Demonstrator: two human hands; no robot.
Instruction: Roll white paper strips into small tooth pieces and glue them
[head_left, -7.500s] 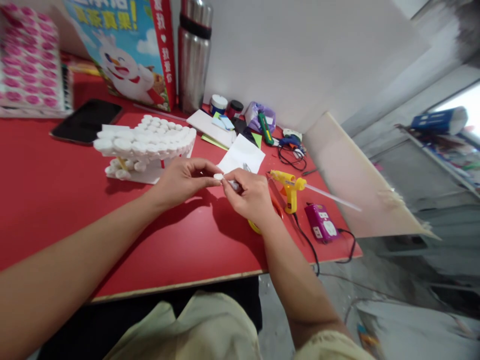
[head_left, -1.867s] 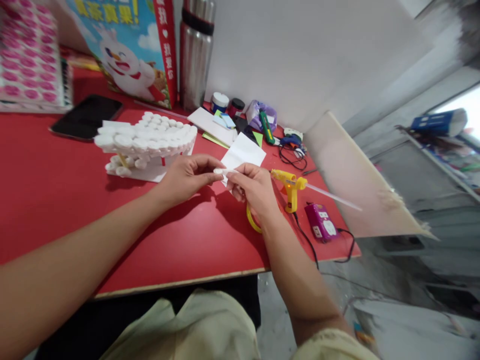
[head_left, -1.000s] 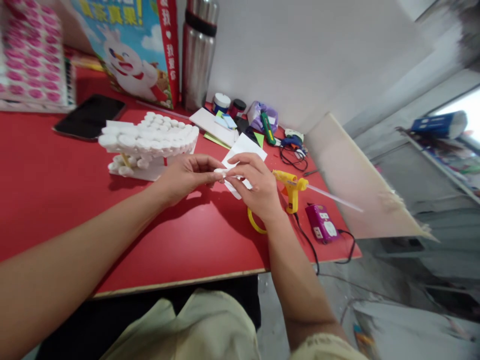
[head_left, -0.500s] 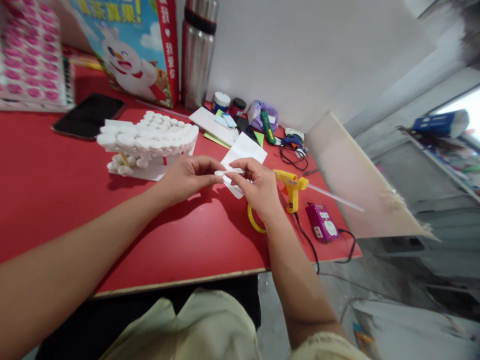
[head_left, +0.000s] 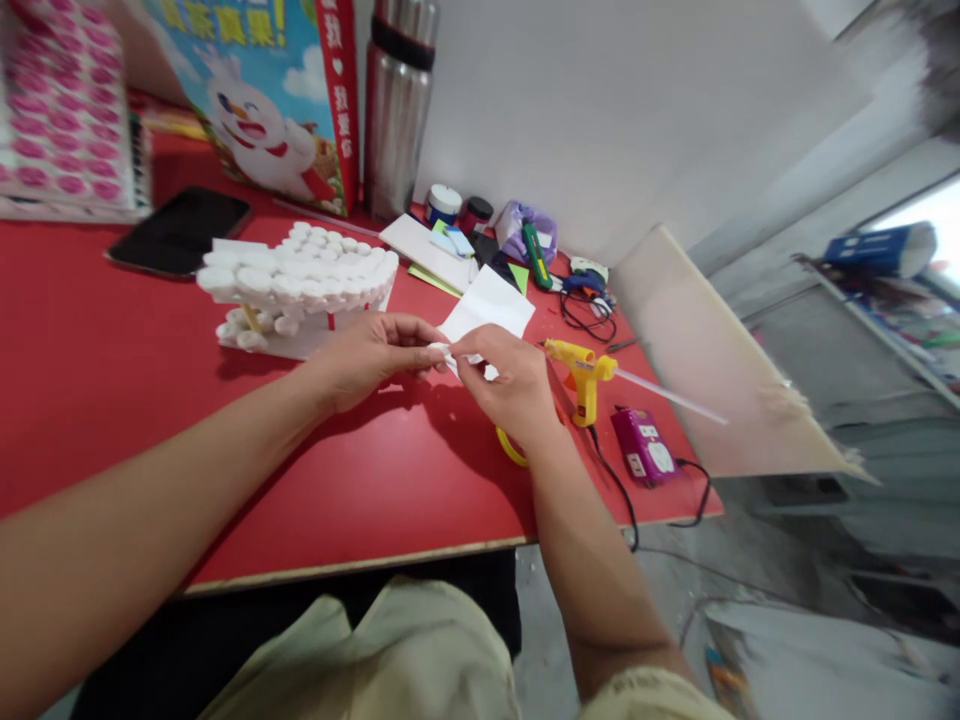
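My left hand [head_left: 379, 358] pinches a small white piece [head_left: 441, 349] between thumb and fingers. It looks like a bit of paper, but its exact kind is too small to tell. My right hand [head_left: 508, 378] meets it from the other side, its thumb and forefinger closed on the same white piece. Behind the fingers a white sheet of paper [head_left: 491, 302] lies flat on the red table. Left of my left hand stands a model [head_left: 300, 275] built of many white rounded discs on a white base, with yellow and red posts showing.
A yellow glue gun [head_left: 581, 375] with a clear stick stands right of my right hand, near a purple power socket [head_left: 645, 447]. A yellow tape ring [head_left: 512, 450] is partly under my right wrist. Behind are a steel flask [head_left: 397, 120], a green cutter [head_left: 535, 255] and a phone [head_left: 180, 230].
My right hand has shifted slightly down and turned, its fingers now closer over the white piece. Less of the piece shows between the hands. My left hand stays nearly in place.
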